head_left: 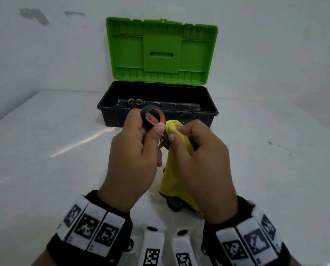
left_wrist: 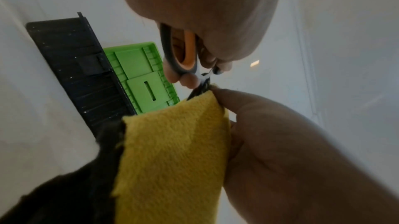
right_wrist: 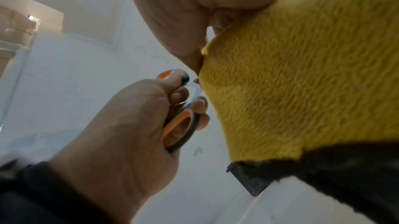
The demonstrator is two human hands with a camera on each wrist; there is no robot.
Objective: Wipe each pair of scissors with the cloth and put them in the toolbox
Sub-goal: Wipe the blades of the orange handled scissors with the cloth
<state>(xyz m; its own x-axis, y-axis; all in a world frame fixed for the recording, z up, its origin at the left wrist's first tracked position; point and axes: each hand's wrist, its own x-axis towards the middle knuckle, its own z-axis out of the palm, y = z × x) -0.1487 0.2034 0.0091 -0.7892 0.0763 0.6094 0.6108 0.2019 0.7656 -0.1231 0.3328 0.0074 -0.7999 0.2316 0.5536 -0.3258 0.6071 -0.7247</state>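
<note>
My left hand [head_left: 135, 148] grips the grey-and-orange handles of a pair of scissors [head_left: 153, 117], the handle loop [left_wrist: 183, 53] sticking up above my fingers. Their blades are wrapped inside a yellow cloth [head_left: 174, 169] that my right hand [head_left: 200, 160] pinches around them just in front of the toolbox. The cloth [left_wrist: 172, 159] hangs down with a dark edge at its bottom. Only a short bit of metal near the pivot [right_wrist: 194, 89] shows. A second pair of scissors with green handles [head_left: 135, 102] lies inside the black toolbox [head_left: 110, 112], at its left end.
The toolbox stands open at the back of the white table [head_left: 45, 150], its green lid [head_left: 161, 51] upright against the white wall. Bare tabletop lies to the left and right of my hands.
</note>
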